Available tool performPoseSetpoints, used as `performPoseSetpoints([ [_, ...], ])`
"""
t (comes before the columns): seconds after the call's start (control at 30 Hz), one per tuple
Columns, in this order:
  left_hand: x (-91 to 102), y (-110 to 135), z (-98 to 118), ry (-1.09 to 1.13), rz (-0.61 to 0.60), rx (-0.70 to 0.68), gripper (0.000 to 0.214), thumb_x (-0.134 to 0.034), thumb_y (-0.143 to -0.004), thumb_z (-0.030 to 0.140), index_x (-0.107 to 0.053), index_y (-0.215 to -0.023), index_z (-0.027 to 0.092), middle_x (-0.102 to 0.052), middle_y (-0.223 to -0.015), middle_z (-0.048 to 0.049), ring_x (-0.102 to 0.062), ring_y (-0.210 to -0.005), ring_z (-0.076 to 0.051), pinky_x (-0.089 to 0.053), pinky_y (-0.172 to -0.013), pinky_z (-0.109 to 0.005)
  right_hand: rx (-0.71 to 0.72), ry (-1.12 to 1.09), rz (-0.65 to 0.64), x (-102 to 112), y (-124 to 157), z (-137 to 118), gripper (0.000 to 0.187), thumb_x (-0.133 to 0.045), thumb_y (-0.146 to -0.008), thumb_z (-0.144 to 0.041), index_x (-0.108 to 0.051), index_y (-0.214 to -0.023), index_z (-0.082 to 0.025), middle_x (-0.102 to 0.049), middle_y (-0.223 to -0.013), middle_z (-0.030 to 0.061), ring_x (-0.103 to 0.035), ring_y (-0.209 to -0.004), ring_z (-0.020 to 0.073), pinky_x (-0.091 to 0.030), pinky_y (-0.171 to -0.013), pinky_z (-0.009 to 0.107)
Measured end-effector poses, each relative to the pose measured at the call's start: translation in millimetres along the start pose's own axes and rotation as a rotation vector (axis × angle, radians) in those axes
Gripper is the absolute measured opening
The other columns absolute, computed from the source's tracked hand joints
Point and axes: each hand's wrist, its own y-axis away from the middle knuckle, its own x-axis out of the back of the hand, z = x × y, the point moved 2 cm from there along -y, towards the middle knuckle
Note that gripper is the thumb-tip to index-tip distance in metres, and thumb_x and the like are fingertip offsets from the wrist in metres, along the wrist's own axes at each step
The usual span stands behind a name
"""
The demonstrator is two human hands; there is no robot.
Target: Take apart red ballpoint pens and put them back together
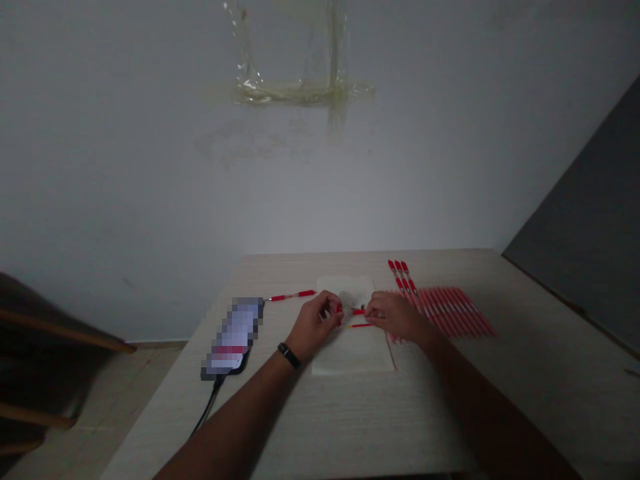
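Observation:
My left hand [314, 325] and my right hand [395, 315] meet over a white sheet of paper [353, 353] on the table. Both pinch a small red pen part [358, 311] between their fingertips. A thin red and yellow refill [360, 325] lies on the paper just under the hands. A row of several red pens [450, 310] lies to the right of my right hand, partly hidden by it. One assembled red pen [291, 295] lies left of the paper, behind my left hand. My left wrist wears a black band.
A phone [234, 337] with a cable running off the front edge lies left of my left forearm on the pale wooden table [525, 373]. A wooden chair [45, 360] stands at the left. A white wall with taped plastic rises behind.

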Motion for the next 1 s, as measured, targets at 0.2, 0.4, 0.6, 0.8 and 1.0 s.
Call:
performPoseSetpoints([
  [0.2,0.1,0.0,-2.0,-0.055,-0.003,-0.022,0.015,-0.064,-0.086,0.024,-0.068,-0.099,0.017,-0.067,-0.085,-0.0035,-0.058,-0.077,-0.016,-0.043,-0.069,-0.027,-0.004,0.018,-0.064,-0.2,2.9,-6.4,0.006,-0.069,-0.088,-0.021,-0.074,-0.087,-0.019,-0.063,-0.086,0.0024,-0.055,-0.054,0.0081,-0.040,-0.047,0.019],
  [0.4,0.9,-1.0,-5.8,-0.138,0.004,-0.029,0.018,-0.065,-0.087,0.025,-0.072,-0.100,0.017,-0.066,-0.084,-0.0042,-0.058,-0.077,-0.017,-0.044,-0.070,-0.028,-0.016,0.030,-0.084,-0.6,2.6,-7.0,0.005,-0.069,-0.087,-0.019,-0.074,-0.088,-0.019,-0.065,-0.086,0.0021,-0.058,-0.058,0.0101,-0.043,-0.053,0.021],
  [0.6,0.1,-0.2,-4.8,-0.190,-0.035,-0.058,0.017,-0.062,-0.089,0.025,-0.073,-0.099,0.019,-0.064,-0.084,-0.0038,-0.057,-0.077,-0.017,-0.045,-0.071,-0.028,0.039,0.144,0.070,2.5,-2.8,-5.7,0.004,-0.069,-0.088,-0.019,-0.073,-0.089,-0.021,-0.068,-0.085,0.0034,-0.065,-0.081,0.0184,-0.047,-0.072,0.028],
  [0.8,-2.0,0.5,-2.1,-0.198,-0.056,-0.046,0.013,-0.062,-0.087,0.022,-0.072,-0.094,0.018,-0.063,-0.080,-0.0025,-0.056,-0.074,-0.016,-0.044,-0.068,-0.027,-0.046,0.113,0.150,-3.6,-3.6,1.3,0.003,-0.070,-0.086,-0.020,-0.070,-0.089,-0.020,-0.066,-0.084,0.0026,-0.063,-0.071,0.0157,-0.045,-0.065,0.026],
  [1.0,-2.4,-0.1,-2.4,-0.205,-0.055,-0.039,0.014,-0.061,-0.083,0.017,-0.071,-0.093,0.018,-0.063,-0.081,-0.0024,-0.056,-0.073,-0.016,-0.044,-0.068,-0.027,-0.055,0.113,0.145,-1.9,-1.3,-0.6,0.002,-0.071,-0.086,-0.022,-0.070,-0.087,-0.021,-0.065,-0.081,0.0019,-0.063,-0.072,0.0161,-0.045,-0.065,0.027],
])
